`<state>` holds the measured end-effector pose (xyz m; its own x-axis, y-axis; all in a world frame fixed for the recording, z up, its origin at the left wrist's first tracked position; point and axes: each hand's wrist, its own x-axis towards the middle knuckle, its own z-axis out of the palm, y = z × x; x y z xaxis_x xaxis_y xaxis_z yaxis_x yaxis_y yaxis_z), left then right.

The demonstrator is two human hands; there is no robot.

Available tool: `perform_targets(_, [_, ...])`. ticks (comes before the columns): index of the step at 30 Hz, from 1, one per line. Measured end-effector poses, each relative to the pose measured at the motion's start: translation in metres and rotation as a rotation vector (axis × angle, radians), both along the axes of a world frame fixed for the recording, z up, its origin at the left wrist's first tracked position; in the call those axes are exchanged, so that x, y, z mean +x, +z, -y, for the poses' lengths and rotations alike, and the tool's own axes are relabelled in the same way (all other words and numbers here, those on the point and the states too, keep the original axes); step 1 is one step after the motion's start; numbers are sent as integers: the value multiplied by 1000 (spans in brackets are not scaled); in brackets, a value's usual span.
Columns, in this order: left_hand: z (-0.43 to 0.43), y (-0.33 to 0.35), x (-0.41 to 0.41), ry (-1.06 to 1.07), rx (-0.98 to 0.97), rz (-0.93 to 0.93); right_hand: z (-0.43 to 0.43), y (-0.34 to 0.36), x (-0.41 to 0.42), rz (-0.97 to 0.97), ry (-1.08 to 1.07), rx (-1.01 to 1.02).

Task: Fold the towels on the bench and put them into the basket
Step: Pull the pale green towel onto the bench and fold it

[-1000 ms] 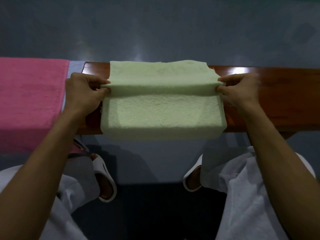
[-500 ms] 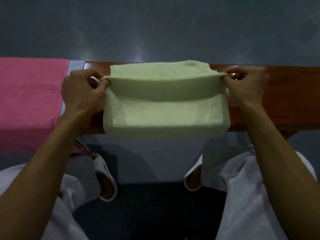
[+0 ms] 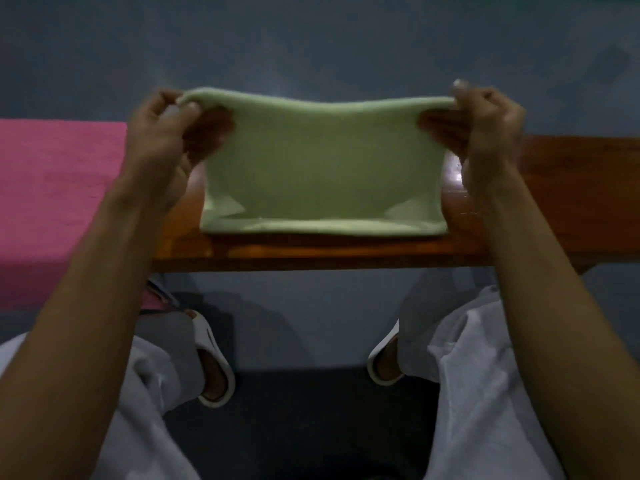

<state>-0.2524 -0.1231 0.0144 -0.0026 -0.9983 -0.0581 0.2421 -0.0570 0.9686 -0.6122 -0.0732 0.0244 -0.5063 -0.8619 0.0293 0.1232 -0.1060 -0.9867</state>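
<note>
A pale green towel (image 3: 322,168) hangs stretched between my two hands above the brown wooden bench (image 3: 571,188). My left hand (image 3: 166,140) pinches its upper left corner and my right hand (image 3: 485,133) pinches its upper right corner. The towel's lower folded edge touches or nearly touches the bench near the front edge. A pink towel (image 3: 52,202) lies draped over the bench at the far left. No basket is in view.
The bench runs left to right across the middle, with dark grey floor (image 3: 311,39) beyond it and below it. My knees in light trousers and my feet in white slippers (image 3: 214,365) are under the bench's front edge.
Both hands have lifted the green towel's upper edge up and away from the bench. The towel, which earlier hung over the front edge, now hangs above the bench top.
</note>
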Motion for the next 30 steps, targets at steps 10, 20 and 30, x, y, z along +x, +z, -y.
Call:
perform_targets(10, [-24,6,44,-221,-86,407,-34,-3,-36,-215,329,163])
perform_targets(20, [-30,-22,62,-659,95,1141,-50,-7,-44,-629,658,1033])
perform_targets(30, [-22,-28,7,-248,-198,1189,-6,-23,-18,-936,347,496])
